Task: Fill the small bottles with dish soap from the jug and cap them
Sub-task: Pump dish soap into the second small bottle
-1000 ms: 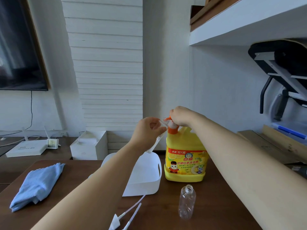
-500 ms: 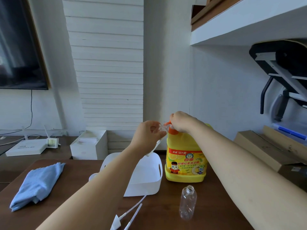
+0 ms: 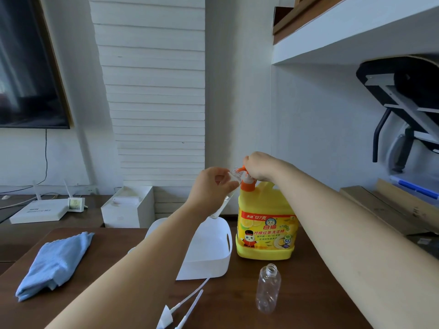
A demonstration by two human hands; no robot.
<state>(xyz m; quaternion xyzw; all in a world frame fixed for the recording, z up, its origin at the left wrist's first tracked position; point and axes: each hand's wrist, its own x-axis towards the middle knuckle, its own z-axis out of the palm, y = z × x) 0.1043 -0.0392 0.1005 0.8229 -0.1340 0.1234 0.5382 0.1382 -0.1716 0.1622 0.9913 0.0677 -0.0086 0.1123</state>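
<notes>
Bottle [image 3: 234, 173] pinched in left hand [image 3: 209, 186], mouth tilted at nine o'clock of pump [image 3: 247, 184] on jug [image 3: 263, 200] to catch soap, right hand [image 3: 260, 166] curled over pump to press it.

A folded blue cloth [image 3: 55, 263] is lying on the table's [image 3: 114, 241] left side; a white box [image 3: 128, 207] is standing behind it.

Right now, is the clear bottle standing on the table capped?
No: the clear bottle standing on the table shows a bare threaded neck with no cap on it.
</notes>
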